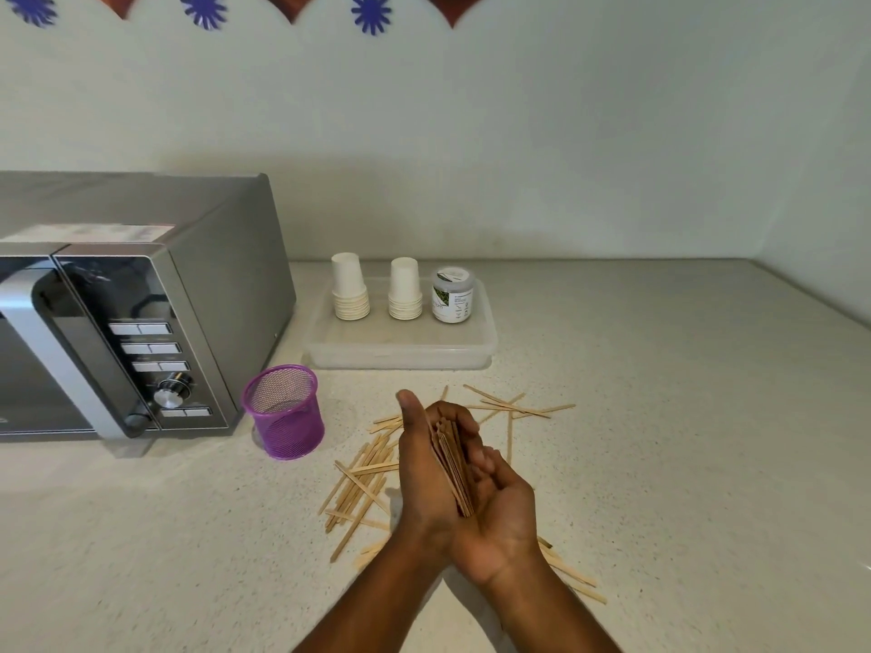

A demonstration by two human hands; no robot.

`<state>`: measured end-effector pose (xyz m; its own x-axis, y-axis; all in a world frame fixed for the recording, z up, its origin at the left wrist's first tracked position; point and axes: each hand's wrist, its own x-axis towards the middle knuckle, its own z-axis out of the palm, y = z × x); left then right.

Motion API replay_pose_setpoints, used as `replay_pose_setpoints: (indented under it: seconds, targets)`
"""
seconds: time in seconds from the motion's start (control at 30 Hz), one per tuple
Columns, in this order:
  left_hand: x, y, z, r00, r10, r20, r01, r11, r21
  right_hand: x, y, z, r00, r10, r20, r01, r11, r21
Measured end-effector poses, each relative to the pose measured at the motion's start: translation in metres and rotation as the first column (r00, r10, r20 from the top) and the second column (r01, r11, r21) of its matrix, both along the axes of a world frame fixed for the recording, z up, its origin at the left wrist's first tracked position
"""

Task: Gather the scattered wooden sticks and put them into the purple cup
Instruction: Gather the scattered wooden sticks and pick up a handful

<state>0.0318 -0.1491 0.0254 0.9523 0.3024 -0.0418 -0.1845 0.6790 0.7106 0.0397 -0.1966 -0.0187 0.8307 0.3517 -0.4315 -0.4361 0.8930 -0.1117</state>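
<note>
A bundle of wooden sticks (455, 468) is pressed between my two hands above the counter. My left hand (422, 468) grips its left side, thumb pointing up. My right hand (502, 511) cups it from the right and below. Several loose sticks (363, 478) lie scattered on the counter under and left of my hands, more (513, 405) lie behind them, and a few (572, 579) lie at the right of my right wrist. The purple mesh cup (285, 412) stands upright and looks empty, left of my hands beside the microwave.
A silver microwave (118, 322) fills the left of the counter. Behind the sticks sits a clear plastic tray (400, 355) with two stacks of white paper cups (351, 289) and a small jar (452, 294). A white wall rises behind the counter.
</note>
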Motion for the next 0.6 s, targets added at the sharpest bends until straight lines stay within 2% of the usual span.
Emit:
replay_pose_setpoints:
  seconds: [0.17,0.3,0.4,0.6]
  targets:
    - [0.005,0.007,-0.003,0.996,0.024,-0.091,-0.019,0.998,0.06,-0.006,-0.001,0.014,0.999,0.033,0.03,-0.032,0.998,-0.055]
    - [0.008,0.01,-0.008,0.997,0.006,-0.083,-0.002,0.999,0.042,-0.006,-0.001,0.018,0.999,0.026,-0.023,-0.028,0.996,-0.089]
    - [0.009,0.01,-0.007,0.995,0.067,-0.074,-0.06,0.994,0.093,-0.005,-0.003,0.016,0.998,0.056,-0.041,-0.062,0.988,-0.143]
    - [0.003,0.011,-0.005,0.999,0.032,-0.007,-0.032,0.999,-0.03,0.002,-0.004,0.013,0.999,0.051,-0.003,-0.05,0.985,-0.165]
